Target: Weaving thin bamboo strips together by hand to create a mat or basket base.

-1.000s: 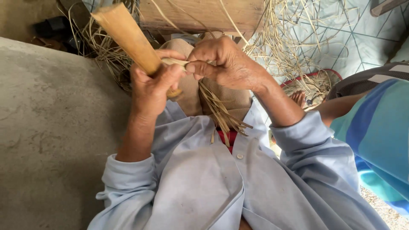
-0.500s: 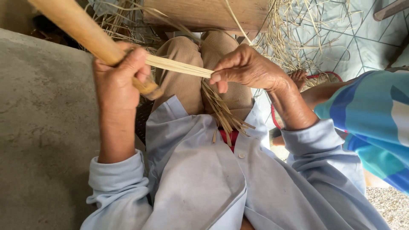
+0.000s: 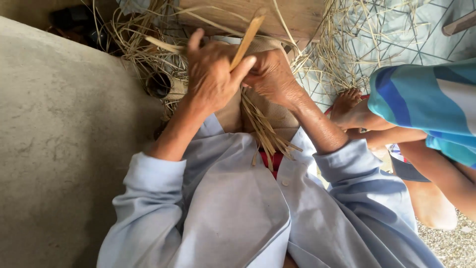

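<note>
Both forearms are raised in front of the chest and brought together, with pale blue sleeves pushed back to the elbows. The left hand (image 3: 210, 77) is held uppermost, its back turned to the camera, the fingers curled shut and the thumb pressed against the forefinger in a pinch. The right hand (image 3: 271, 75) is tucked close behind and beside it, touching it, knuckles bent and fingers closed. The right wrist is bent slightly inward.
</note>
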